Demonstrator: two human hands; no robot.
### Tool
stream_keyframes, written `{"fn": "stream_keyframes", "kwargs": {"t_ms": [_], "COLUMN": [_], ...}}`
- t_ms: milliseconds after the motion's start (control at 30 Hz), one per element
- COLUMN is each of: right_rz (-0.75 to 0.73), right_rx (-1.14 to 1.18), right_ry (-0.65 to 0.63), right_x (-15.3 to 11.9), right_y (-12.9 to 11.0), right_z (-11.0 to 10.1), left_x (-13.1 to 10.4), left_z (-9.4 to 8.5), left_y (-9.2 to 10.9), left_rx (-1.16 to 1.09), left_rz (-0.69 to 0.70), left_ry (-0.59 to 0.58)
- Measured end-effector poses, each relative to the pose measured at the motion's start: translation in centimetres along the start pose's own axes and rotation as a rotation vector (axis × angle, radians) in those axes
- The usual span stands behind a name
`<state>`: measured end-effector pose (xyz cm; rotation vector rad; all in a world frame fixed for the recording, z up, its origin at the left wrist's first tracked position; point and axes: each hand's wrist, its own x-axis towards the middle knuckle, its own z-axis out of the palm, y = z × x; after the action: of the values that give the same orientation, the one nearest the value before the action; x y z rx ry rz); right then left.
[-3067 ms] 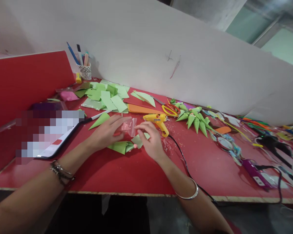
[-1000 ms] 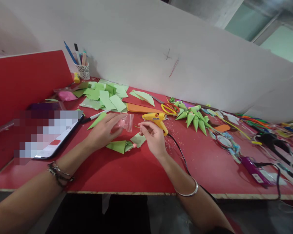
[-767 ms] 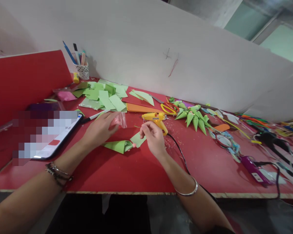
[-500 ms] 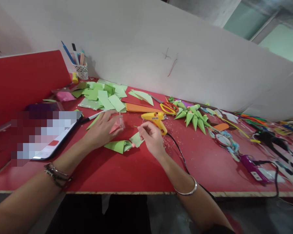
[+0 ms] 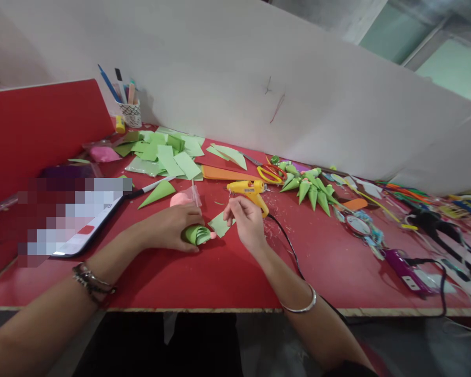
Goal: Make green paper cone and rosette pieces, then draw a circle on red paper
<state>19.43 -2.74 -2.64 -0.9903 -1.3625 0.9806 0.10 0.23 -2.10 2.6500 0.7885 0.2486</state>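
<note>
My left hand [image 5: 176, 228] is curled over a nested bundle of green paper cones [image 5: 198, 235] on the red table. The layered open end of the bundle shows past my fingers, with small pink bits by it. To the right my right hand [image 5: 245, 222] hovers with thumb and fingertips pinched together; anything between them is too small to make out. A pale green paper piece [image 5: 220, 225] lies between the two hands. Just behind my right hand is a yellow glue gun [image 5: 247, 189]. A clear bag with pink stuff [image 5: 182, 199] rests behind my left hand, beside a single green cone [image 5: 157, 193].
A phone [image 5: 90, 225] lies at left. Behind are green paper sheets [image 5: 153, 149], an orange strip [image 5: 227, 174], scissors [image 5: 270, 174] and a pen cup [image 5: 130, 112]. Right of the glue gun are a spiky green paper piece [image 5: 310, 188], its black cord [image 5: 286, 241] and a purple power socket [image 5: 408, 272].
My left hand has come down from over the pink bag onto the bundle of green cones, uncovering the bag and single cone. My right hand has moved slightly right, away from a thin green strip.
</note>
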Motion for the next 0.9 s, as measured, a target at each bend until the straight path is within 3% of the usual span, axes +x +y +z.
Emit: {"fn": "stream_keyframes", "kwargs": {"t_ms": [133,300,400,533,667,900], "right_rz": [-0.06,-0.042,-0.041,-0.119,-0.148,-0.051], "right_rx": [-0.038,-0.039,-0.069,-0.131,-0.161,-0.033], "right_ry": [0.028,0.088,0.073,0.063,0.105,0.072], "right_x": [0.1,0.1,0.1,0.1,0.1,-0.1], "right_y": [0.0,0.0,0.0,-0.3,-0.2,0.2], "right_z": [0.0,0.1,0.1,0.0,0.0,0.3], "left_x": [0.1,-0.1,-0.1,0.1,0.1,0.3], "left_z": [-0.3,-0.8,-0.9,-0.7,-0.3,-0.2], "left_y": [0.4,0.8,1.0,1.3,1.2,0.9], "left_rx": [-0.06,-0.069,-0.226,-0.49,-0.439,-0.38], "left_rz": [-0.107,-0.219,-0.239,-0.221,-0.222,-0.247], "left_ry": [0.015,0.139,0.182,0.15,0.225,0.281]}}
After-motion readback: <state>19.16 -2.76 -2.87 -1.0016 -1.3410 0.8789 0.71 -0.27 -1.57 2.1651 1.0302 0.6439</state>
